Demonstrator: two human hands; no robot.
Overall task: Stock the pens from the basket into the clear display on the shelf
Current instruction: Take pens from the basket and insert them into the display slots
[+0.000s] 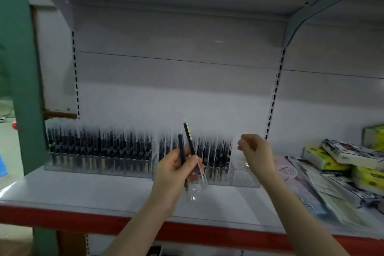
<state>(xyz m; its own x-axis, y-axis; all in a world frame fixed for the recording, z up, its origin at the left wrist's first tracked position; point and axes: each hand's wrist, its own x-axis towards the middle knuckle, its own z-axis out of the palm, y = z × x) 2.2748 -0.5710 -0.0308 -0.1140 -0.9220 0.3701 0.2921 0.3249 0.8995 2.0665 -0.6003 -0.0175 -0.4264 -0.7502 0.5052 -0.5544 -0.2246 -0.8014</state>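
Setting: white metal shelf (93,189) with a red front edge, pale slotted back panel behind, another shelf overhead.
Clear display (245,176): a row of see-through compartments along the back of the shelf, from about 9 o'clock to just right of centre; most are packed with upright dark pens (99,147), while the compartment at the right end looks unfilled.
Left hand (176,170): raised in front of the display at about 6 o'clock of centre, fingers curled round two pens in hand (188,141); both are dark with clear ends, pointing up and fanned slightly apart.
Right hand (254,147): held up at about 4 o'clock, just above the right end of the display, fingers loosely curled with nothing visible in them; blur hides finer detail.
Other stock: packaged goods (332,164) in yellow, white and pink wrappers piled at 3 to 4 o'clock on the same shelf.
Basket: outside this view.
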